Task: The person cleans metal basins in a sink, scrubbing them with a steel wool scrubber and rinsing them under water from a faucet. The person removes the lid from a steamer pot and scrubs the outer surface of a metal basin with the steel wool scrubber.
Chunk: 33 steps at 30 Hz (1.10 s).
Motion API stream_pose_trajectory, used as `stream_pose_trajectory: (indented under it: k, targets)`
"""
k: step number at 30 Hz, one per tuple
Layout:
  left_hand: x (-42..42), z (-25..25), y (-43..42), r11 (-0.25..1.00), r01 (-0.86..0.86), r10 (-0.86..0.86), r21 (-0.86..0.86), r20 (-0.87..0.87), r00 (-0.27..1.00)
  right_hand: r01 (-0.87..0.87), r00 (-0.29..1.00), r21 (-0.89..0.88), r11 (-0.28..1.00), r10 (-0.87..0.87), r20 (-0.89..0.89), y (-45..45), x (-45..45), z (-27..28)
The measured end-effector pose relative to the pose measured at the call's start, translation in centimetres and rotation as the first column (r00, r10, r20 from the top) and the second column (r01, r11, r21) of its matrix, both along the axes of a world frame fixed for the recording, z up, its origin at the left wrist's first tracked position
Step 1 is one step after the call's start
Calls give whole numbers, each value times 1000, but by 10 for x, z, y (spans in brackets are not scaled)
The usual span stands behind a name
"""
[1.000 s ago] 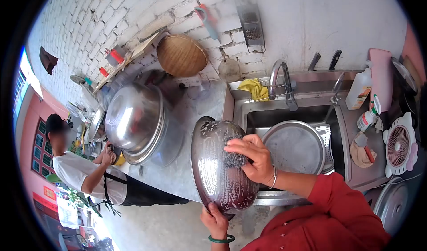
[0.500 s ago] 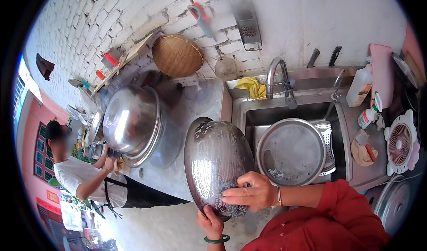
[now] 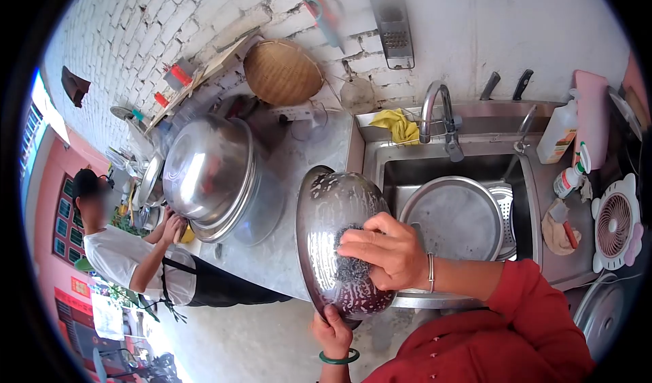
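Note:
A soapy steel bowl (image 3: 322, 247) is tilted on its side at the counter's edge, left of the sink, its outer surface streaked with suds. My left hand (image 3: 333, 332) grips its lower rim, thumb on the outside. Against the bowl's outer side, my right hand (image 3: 390, 250) presses a grey wire scourer (image 3: 352, 264) with bent fingers. Inside the sink (image 3: 536, 227), right of the bowl, lies a round steel pan (image 3: 451, 220) beside a perforated strainer (image 3: 504, 213).
Stacked large steel basins (image 3: 207, 172) stand on the counter (image 3: 272, 267) at left. Beyond them a person (image 3: 136, 254) in a white top works. A faucet (image 3: 435, 111) rises behind the sink. Bottles (image 3: 558, 132), a pink fan (image 3: 614, 223) and a cloth (image 3: 557, 230) are at right.
Compared with half a second ago, my right hand and the scourer have moved up the bowl from near its lower edge. My left hand keeps its hold on the rim. The view has shifted slightly.

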<state>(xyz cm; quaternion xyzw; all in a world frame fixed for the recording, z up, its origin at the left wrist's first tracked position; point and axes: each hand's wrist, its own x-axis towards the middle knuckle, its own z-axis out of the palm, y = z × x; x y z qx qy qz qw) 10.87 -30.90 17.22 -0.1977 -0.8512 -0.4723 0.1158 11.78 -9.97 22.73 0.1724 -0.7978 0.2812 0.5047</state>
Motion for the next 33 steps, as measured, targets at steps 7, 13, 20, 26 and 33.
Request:
stream_pose_trajectory:
  k: [7, 13, 20, 26, 33]
  targets:
    - [-3, 0, 4, 996, 0, 0, 92, 0, 1000, -76, 995, -70, 995, 80, 60, -5, 5, -13]
    - [-3, -7, 0, 995, 4, -2, 98, -21, 1000, -111, 992, 11, 994, 110, 57, -11, 17, -18]
    - [1, -9, 2, 998, 20, -15, 54, -84, 996, -33, 991, -223, 974, 61, 117, 31, -38, -3]
    - [7, -45, -16, 996, 38, -17, 76, -258, 966, -138, 988, 70, 988, 132, 82, -19, 17, -8]
    - [14, -72, -39, 995, 76, -67, 60, -139, 988, -95, 957, -26, 995, 98, 273, 16, -47, 22]
